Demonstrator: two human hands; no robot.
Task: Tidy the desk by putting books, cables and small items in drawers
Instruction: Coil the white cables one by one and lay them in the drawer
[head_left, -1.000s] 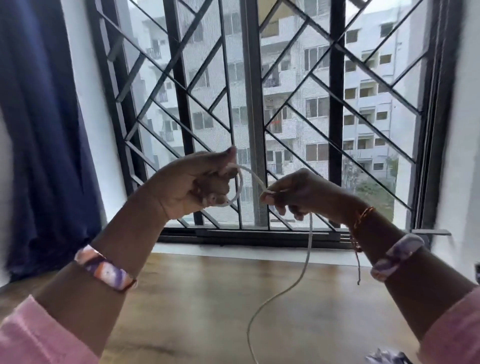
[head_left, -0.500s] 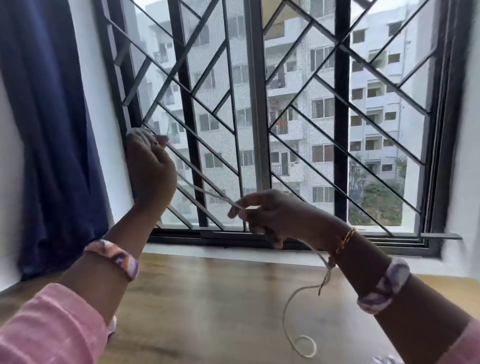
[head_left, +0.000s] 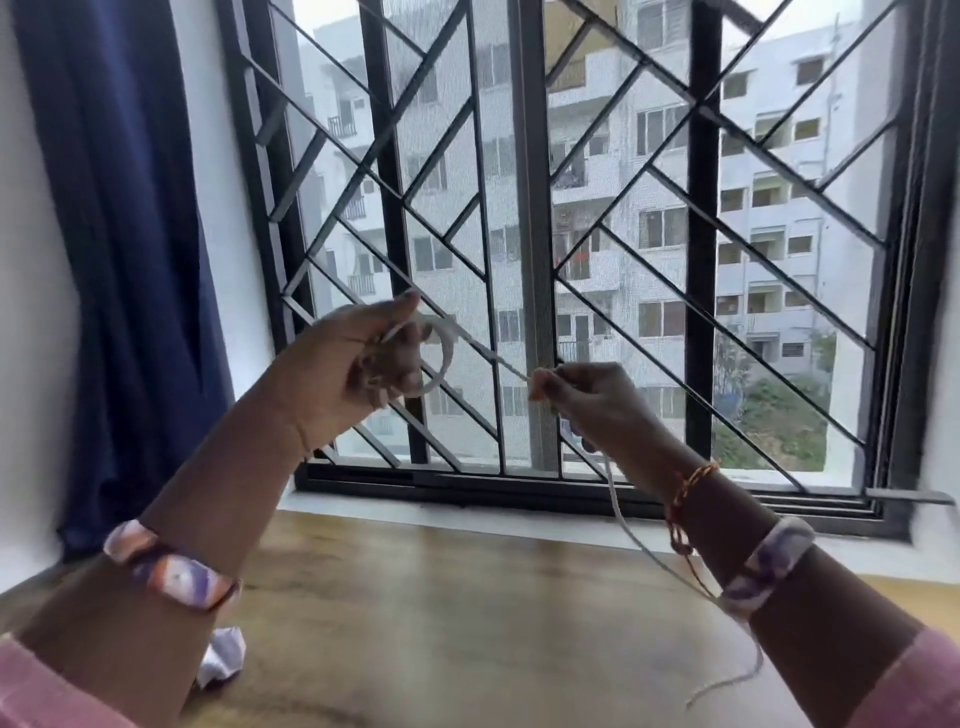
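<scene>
Nearest the camera, two pink sleeves (head_left: 36, 691) enter at the bottom corners, each forearm wearing a purple-and-white patterned band (head_left: 171, 569); the right wrist also has an orange-red thread bracelet (head_left: 688, 491). Below the left forearm, near the desk's (head_left: 441, 623) front left edge, lies a small crumpled white scrap (head_left: 221, 657). The wooden desk runs back to the window sill.

Both hands are raised above the desk, in front of the window. The left hand (head_left: 348, 366) has its fingers curled round a small coil of the white cable (head_left: 488, 356), the loop standing out to the right of the fingers. From that coil the cable runs taut, down and rightward, to the right hand (head_left: 592, 397), which pinches it between thumb and fingertips. Past the right hand the cable hangs down beside the right forearm, and its loose end trails toward the desk's front right corner; the image is too blurred to tell whether it touches the surface.

Behind the hands stands a black window grille (head_left: 519, 234) with diagonal bars, a dark blue curtain (head_left: 119, 234) at its left, and pale apartment blocks beyond. No writing or labels are legible, and no containers are in view.
</scene>
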